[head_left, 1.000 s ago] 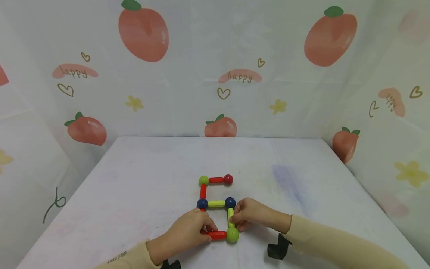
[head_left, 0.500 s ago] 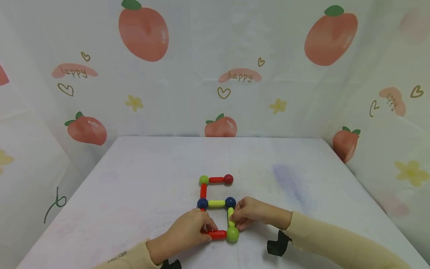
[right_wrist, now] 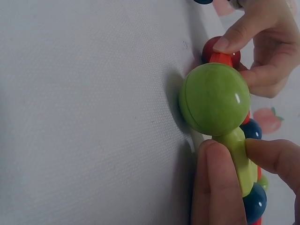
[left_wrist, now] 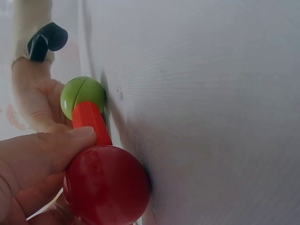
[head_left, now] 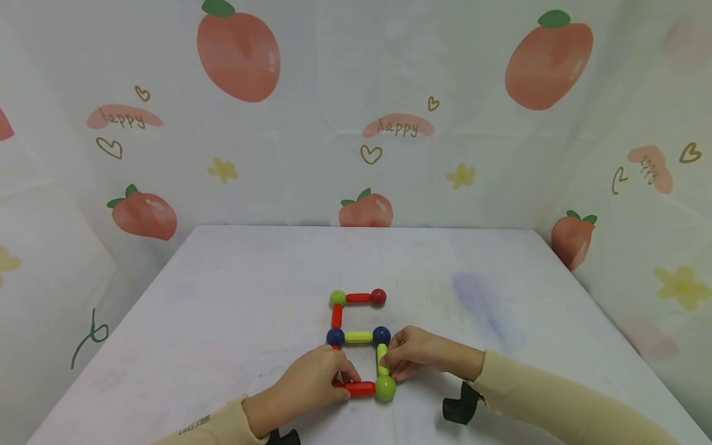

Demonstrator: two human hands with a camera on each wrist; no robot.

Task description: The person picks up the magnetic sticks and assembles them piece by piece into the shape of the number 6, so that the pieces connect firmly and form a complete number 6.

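Coloured rods and balls join into an S- or 6-like outline on the table. My left hand (head_left: 311,380) pinches the front red rod (head_left: 361,389); in the left wrist view its thumb lies on that rod beside a dark red ball (left_wrist: 108,185), which the hand hides from the head view. The rod's other end meets a large green ball (head_left: 385,388). My right hand (head_left: 414,352) pinches a yellow-green rod (right_wrist: 236,154) between thumb and fingers. This rod runs from the green ball to a blue ball (head_left: 381,335).
Farther back, a yellow rod (head_left: 358,337) links the blue ball to another blue ball (head_left: 335,337). Beyond it are a smaller-looking green ball (head_left: 337,298) and a red ball (head_left: 378,296), joined by red rods. A white table (head_left: 267,266) lies beneath, against a peach-print curtain (head_left: 311,80).
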